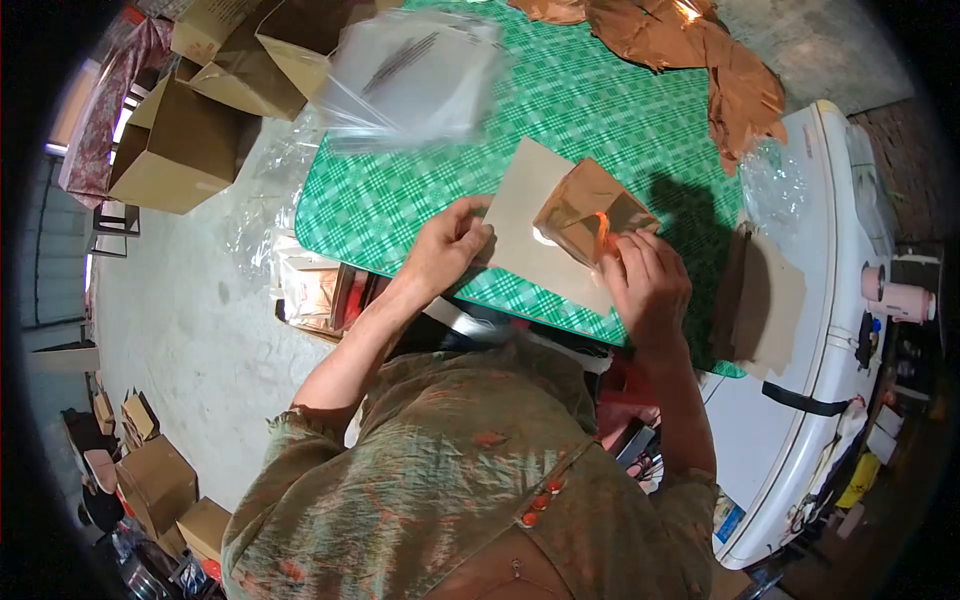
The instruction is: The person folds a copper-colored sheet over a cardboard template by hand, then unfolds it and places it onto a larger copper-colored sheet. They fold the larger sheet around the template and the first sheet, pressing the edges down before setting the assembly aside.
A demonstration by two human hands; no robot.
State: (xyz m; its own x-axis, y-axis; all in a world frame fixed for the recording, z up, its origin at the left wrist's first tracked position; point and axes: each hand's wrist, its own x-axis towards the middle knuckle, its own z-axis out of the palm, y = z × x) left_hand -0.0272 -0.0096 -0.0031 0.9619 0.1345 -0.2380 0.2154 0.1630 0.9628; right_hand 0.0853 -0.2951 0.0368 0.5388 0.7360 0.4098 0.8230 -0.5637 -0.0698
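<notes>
A flat beige card (515, 215) lies tilted on the green checked tabletop in front of me. On its right part rests a shiny copper-brown folded packet (590, 205) with an orange strip (603, 230) on it. My left hand (450, 240) is at the card's left edge, its thumb and fingers closed on that edge. My right hand (648, 280) is at the packet's lower right side, fingers bent together beside the orange strip; the fingertips are partly hidden, and what they pinch is hard to make out.
Clear plastic bags (410, 75) are stacked at the table's back left. Crumpled brown foil (740, 90) lies at the back right. Beige sheets (770, 300) stand at the right, beside a white appliance (825, 350). Open cardboard boxes (185, 145) are at the left.
</notes>
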